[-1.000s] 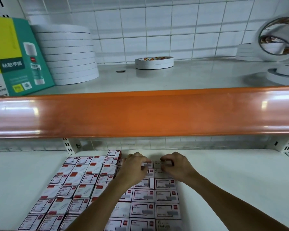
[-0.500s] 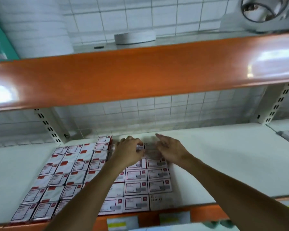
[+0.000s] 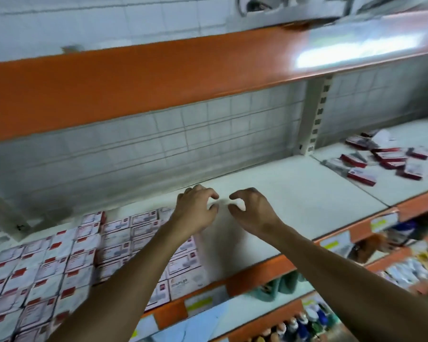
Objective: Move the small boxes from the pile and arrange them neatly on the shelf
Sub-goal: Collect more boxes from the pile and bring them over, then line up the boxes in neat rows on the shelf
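Observation:
Small white boxes with red labels lie in tidy rows (image 3: 59, 265) on the left part of the white shelf (image 3: 307, 201). A loose pile of the same boxes (image 3: 386, 161) lies on the neighbouring shelf section at the far right. My left hand (image 3: 195, 213) hovers over the back right corner of the rows, fingers loosely curled, holding nothing. Just to its right, my right hand (image 3: 252, 211) hangs over bare shelf, fingers also loosely curled and empty. The two hands are close together, apart from each other. The frame is motion-blurred.
An orange beam (image 3: 158, 77) of the upper shelf hangs above the hands. A perforated upright (image 3: 316, 119) separates the two shelf sections. Orange front edge (image 3: 257, 272) carries price tags. Lower shelves at bottom right hold bottles and other goods (image 3: 307, 319).
Both hands have let go of the boxes they were pressing into the back row and lifted clear, now empty. The view has swung right, bringing the pile into sight.

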{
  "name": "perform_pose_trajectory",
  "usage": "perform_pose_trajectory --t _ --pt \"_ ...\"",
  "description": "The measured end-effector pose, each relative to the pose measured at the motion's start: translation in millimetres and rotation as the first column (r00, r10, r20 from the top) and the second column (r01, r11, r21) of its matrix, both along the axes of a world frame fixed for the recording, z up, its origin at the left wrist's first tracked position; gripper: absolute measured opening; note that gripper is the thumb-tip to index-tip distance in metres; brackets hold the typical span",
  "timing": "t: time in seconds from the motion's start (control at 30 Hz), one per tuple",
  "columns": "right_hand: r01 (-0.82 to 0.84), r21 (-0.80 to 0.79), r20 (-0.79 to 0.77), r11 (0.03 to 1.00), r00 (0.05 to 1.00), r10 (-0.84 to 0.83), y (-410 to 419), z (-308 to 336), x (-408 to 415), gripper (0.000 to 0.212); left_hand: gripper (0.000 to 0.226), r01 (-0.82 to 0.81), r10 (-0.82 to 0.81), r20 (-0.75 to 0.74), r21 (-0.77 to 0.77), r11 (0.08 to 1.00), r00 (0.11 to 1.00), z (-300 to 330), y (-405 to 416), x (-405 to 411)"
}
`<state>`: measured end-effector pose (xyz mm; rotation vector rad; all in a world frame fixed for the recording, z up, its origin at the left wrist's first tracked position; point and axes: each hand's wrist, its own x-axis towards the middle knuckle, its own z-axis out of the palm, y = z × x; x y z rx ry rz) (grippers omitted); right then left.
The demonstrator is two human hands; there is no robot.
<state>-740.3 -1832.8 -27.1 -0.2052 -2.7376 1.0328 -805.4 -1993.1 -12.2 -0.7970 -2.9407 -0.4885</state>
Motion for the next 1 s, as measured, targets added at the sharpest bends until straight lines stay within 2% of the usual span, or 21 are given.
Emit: perform_pose_trajectory --t 0.37,0.63,1.0 --pt "0.302 0.102 0.042 0.948 0.951 -0.307 145 8 83 0.032 0.028 0.291 -0.293 0.021 0.051 0.955 0.956 5 159 39" --pt "0.35 0.141 0.065 0.926 0.93 -0.362 257 11 150 0.03 0.028 0.403 -0.408 0.036 0.095 0.91 0.912 3 290 93" --pt "0.363 0.208 0.108 0.908 0.914 -0.391 379 15 191 0.034 0.031 0.415 -0.427 0.03 0.181 0.891 0.904 1 409 132"
